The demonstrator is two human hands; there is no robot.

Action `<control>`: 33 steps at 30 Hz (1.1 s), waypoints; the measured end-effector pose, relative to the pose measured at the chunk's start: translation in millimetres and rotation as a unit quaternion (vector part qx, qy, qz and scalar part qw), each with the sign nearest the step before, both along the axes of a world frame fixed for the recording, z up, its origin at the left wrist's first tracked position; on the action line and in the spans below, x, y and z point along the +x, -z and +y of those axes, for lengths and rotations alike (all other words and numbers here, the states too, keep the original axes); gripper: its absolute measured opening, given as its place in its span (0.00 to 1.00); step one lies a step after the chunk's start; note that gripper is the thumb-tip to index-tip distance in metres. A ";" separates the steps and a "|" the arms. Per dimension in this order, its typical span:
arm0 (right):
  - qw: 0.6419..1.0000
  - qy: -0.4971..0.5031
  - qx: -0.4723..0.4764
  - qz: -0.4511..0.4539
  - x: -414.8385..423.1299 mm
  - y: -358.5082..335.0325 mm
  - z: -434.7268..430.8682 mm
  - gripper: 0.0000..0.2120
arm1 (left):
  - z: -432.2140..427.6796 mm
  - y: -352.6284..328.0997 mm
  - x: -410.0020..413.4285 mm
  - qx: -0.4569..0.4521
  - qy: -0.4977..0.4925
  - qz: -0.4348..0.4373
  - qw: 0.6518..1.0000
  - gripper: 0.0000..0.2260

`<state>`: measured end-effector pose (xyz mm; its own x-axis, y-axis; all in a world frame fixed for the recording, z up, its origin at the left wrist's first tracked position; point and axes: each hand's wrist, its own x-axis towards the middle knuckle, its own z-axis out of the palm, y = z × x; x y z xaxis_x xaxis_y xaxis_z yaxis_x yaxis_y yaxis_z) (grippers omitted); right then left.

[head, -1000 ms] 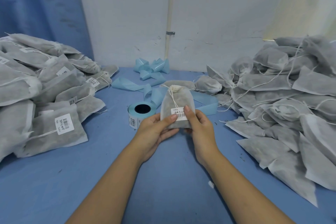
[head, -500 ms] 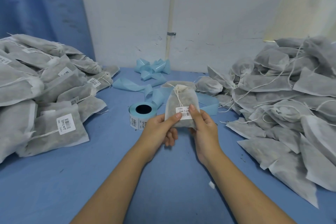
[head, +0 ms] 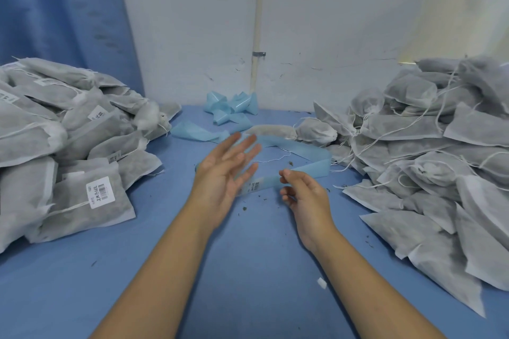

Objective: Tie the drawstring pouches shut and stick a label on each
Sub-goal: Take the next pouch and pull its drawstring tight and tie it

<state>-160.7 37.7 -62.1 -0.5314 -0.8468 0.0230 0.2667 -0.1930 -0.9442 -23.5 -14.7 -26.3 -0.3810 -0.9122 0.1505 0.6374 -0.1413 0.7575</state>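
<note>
Left hand (head: 225, 173) is now empty, fingers straight and spread, just left of the pale blue paper label strip (head: 303, 170). The grey fabric drawstring pouch both hands held a moment ago is gone, seemingly finished; I cannot pick it out. The right hand (head: 305, 195), loosely curled, is at the strip's near end, grip unclear. Unlabelled grey pouches (head: 413, 146) wait right of the strip, labelled grey pouches (head: 91, 212) left.
</note>
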 end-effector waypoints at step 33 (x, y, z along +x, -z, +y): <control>0.990 0.071 -0.104 -0.070 -78.2 -51.3 -66.6 0.20 | 1.2 -9.4 -72.5 -0.063 -0.056 -0.284 0.955 0.13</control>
